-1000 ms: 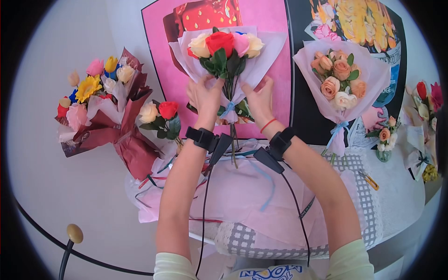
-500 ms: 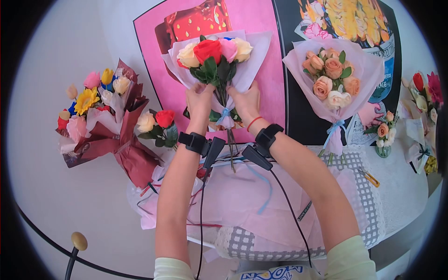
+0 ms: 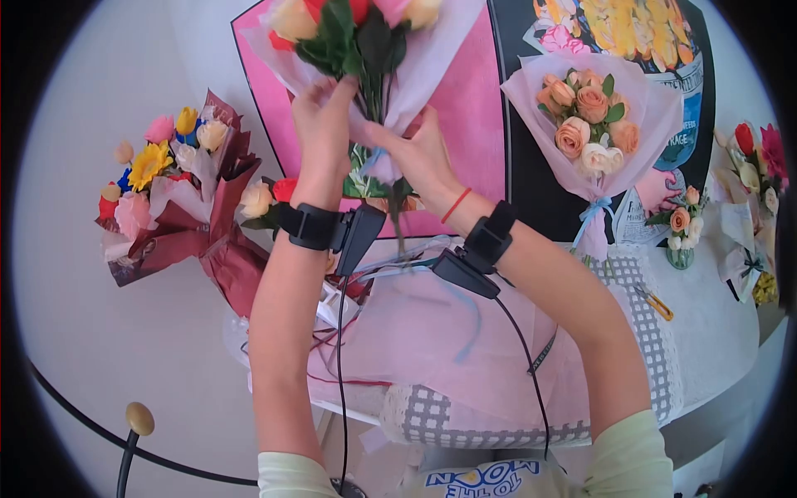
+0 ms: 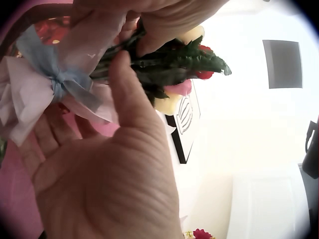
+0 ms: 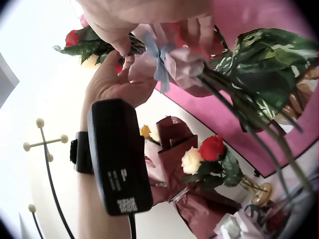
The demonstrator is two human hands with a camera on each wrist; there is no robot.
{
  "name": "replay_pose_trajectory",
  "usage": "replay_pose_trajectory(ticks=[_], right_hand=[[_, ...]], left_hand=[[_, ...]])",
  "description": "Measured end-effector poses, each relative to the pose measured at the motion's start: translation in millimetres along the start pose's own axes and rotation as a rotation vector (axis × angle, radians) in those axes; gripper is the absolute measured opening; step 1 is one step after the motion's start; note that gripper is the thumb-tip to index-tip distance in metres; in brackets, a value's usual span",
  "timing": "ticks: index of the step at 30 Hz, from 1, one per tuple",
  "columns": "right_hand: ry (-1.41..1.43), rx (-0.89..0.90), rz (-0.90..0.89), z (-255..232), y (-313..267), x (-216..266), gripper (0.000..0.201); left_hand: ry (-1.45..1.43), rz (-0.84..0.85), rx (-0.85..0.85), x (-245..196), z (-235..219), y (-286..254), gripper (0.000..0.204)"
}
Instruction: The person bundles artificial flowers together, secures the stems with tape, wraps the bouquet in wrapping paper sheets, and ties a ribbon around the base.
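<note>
Both hands hold a bouquet (image 3: 340, 37) of red, cream and pink roses in pale pink wrapping paper, its blooms partly cut off at the top of the head view. My left hand (image 3: 320, 137) grips the left side, thumb in front by the green stems and fingers behind the paper. On the other side my right hand (image 3: 419, 158) grips the wrap, its thumb near the stems too. A light blue ribbon bow (image 4: 59, 79) ties the paper below the thumbs. Bare stems (image 5: 249, 117) hang out under the bow.
A peach rose bouquet (image 3: 594, 124) leans on a dark picture at right. Left stands a maroon-wrapped bouquet (image 3: 207, 207), with a red and a cream rose (image 3: 256, 199) beside it. Pink paper (image 3: 506, 332), ribbons and yellow-handled snips (image 3: 654, 302) lie on the table.
Both hands have raised the rose bouquet, slightly leftward and closer to the head camera, where it looks larger. Each hand keeps its grip around the paper.
</note>
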State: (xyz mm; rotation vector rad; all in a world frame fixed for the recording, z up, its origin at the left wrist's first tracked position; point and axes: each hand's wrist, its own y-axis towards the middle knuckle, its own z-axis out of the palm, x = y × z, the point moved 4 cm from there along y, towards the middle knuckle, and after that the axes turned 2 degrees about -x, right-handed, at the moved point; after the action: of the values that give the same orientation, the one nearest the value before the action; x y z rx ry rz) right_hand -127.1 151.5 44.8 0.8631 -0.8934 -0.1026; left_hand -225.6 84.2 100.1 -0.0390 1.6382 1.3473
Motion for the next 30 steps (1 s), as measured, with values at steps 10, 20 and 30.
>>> replay_pose_trajectory(ticks=[10,20,30], right_hand=[[-0.091,0.241,0.161,-43,-59,76,0.033],[-0.485,0.562,0.546,-182,-110,147,0.036],[-0.700,0.644,1.106,-314,-145,137,0.041]], left_hand=[[-0.270,-0.052,0.225,-72,-1,-86,0.042],[0.018,-0.150,1.175,-80,-24,-211,0.056],[0.324,-0.102,1.411,-44,-6,-236,0.022]])
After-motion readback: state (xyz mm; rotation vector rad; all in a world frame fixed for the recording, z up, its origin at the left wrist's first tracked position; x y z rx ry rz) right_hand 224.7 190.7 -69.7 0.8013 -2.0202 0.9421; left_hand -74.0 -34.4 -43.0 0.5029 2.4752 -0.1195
